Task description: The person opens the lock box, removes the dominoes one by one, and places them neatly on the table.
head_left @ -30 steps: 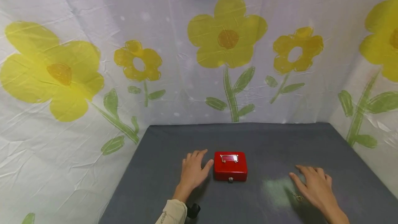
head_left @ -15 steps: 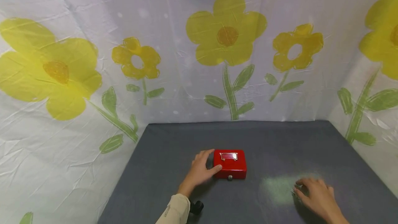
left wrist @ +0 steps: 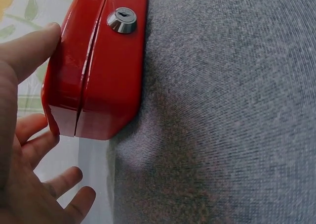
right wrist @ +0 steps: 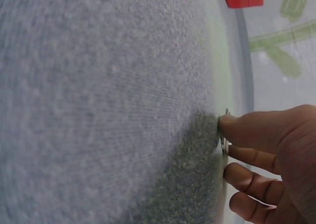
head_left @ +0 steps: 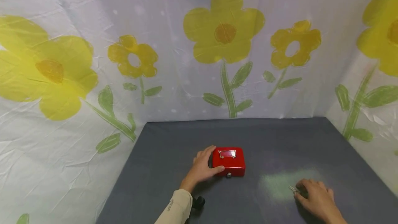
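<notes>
A red cash box (head_left: pixel 234 164) sits on the grey tabletop, lid closed, its metal handle folded flat on top. My left hand (head_left: pixel 200 169) grips the box's left end, thumb at the front and fingertips round the far side. In the left wrist view the box's silver lock (left wrist: pixel 122 20) shows an unfilled keyhole on the front. To the right, my right hand (head_left: pixel 316 198) pinches small metal keys (head_left: pixel 292 189) low over the table. Most of the keys (right wrist: pixel 223 146) are hidden by the thumb in the right wrist view.
The grey cloth-covered table (head_left: pixel 174 141) runs back to a white curtain (head_left: pixel 174 92) printed with yellow flowers, which also hangs along both sides. A pale greenish patch of light (head_left: pixel 275 186) lies on the cloth between the box and my right hand.
My left hand has moved right onto the box's left end. My right hand has come down and its fingers have closed on the keys that lay on the table.
</notes>
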The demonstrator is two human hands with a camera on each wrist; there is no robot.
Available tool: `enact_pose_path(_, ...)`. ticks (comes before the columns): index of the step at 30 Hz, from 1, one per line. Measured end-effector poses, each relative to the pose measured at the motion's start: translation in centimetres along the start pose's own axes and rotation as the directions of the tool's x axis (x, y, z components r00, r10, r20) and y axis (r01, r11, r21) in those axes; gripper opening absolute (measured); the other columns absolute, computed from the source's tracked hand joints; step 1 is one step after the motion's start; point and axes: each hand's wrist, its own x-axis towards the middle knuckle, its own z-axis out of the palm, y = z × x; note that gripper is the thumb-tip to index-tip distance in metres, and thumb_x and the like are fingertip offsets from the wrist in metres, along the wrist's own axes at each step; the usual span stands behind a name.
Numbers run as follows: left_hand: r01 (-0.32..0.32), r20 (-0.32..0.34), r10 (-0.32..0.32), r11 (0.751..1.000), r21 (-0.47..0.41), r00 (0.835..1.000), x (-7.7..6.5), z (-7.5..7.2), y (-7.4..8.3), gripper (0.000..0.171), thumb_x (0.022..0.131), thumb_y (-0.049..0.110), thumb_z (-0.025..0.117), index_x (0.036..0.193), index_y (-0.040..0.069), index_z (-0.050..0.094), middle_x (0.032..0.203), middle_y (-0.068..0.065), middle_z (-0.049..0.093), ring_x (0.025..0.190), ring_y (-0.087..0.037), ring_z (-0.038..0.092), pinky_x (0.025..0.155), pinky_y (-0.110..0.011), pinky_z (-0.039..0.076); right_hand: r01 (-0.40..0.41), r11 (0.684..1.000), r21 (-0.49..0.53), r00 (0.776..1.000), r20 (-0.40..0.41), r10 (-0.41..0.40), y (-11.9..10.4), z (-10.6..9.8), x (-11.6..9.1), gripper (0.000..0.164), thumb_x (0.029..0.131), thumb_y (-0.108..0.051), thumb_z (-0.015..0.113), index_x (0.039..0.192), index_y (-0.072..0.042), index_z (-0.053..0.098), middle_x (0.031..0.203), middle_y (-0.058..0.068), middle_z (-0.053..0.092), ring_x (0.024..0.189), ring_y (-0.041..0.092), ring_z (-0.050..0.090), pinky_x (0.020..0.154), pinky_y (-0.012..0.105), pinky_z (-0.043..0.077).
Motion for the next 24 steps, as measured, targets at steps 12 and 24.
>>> enact_pose_path(12, 0.048, 0.053, -0.047, 0.999, -0.02, 0.997, -0.2, 0.4, -0.2, 0.093, 0.081, 0.061, 0.072, 0.159, 0.03, 0.033, 0.162, -0.005, 0.041, 0.143, -0.034, 0.04, 0.115, -0.07, 0.03, -0.006, 1.0, 0.023, 1.0, 0.001, 0.006, -0.5, -0.2, -0.2, 0.02, 0.086, -0.027, 0.08, 0.094, -0.013, 0.067, 0.089, -0.003, 0.068, 0.084, 0.022, 0.055, 0.073, 0.049, 0.033)
enact_pose_path(24, 0.05, 0.05, -0.047, 0.998, -0.05, 0.998, -0.4, 1.1, -0.1, 0.091, 0.082, 0.063, 0.071, 0.159, 0.035, 0.032, 0.159, -0.005, 0.046, 0.136, -0.031, 0.045, 0.113, -0.066, 0.033, -0.02, 0.996, 0.09, 0.999, 0.045, 0.016, -0.2, 0.0, -0.6, 0.025, 0.084, -0.024, 0.082, 0.093, -0.013, 0.063, 0.085, -0.006, 0.067, 0.078, 0.013, 0.06, 0.072, 0.045, 0.038)
